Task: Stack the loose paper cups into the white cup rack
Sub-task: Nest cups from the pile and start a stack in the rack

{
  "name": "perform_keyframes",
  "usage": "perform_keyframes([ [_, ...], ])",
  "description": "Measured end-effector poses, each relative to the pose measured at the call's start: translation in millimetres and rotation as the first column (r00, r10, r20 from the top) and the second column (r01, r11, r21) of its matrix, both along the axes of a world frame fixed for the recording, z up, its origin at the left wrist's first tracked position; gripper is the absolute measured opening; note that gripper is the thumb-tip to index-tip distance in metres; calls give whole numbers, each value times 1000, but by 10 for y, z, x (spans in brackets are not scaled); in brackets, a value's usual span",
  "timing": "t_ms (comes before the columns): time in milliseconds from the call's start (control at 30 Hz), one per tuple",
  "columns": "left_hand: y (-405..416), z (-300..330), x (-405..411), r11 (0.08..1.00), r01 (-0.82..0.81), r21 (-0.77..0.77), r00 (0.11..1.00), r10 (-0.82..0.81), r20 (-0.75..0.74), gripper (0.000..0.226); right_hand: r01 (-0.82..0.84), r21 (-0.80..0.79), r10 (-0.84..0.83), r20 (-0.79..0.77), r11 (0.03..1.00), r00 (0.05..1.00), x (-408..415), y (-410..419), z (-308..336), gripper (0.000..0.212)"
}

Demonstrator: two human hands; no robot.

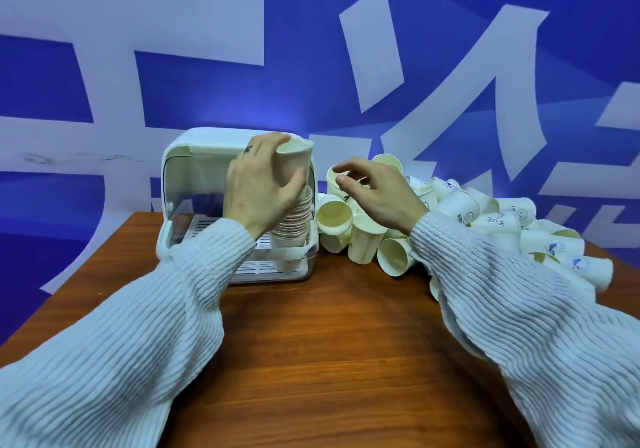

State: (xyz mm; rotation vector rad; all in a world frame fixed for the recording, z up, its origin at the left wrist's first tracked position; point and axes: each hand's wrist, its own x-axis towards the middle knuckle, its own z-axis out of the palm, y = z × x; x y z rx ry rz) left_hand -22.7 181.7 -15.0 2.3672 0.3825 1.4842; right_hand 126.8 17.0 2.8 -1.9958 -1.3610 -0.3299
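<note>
While left hand [258, 188] fingers grip top cup [294, 162] on rack [180, 156] stack [294, 219] | right hand [377, 193] fingers spread, over loose cups [460, 212] right of rack

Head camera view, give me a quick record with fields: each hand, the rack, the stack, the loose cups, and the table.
left hand: grips the top cup of the stack
right hand: fingers loosely curled over the pile, holding nothing
white cup rack: lid raised, on the table's left part
stack: nested cups standing upright in the rack's right side
loose cups: pile right of the rack, many tipped over
table: brown wood
</note>
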Motion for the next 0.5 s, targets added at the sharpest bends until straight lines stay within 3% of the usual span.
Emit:
perform_keyframes([
  [267,71,-78,70,999,48,11,998,-49,34,39,67,-38,-68,-17,997,998,154,-79,-134,33],
  [367,136,-142,87,999,-1,44,991,7,-134,42,60,-49,-61,-22,997,998,161,-65,-173,36],
  [500,174,-351,13,975,-78,206,883,164,-441,70,51,-52,-53,-23,997,998,154,-47,-210,33],
])
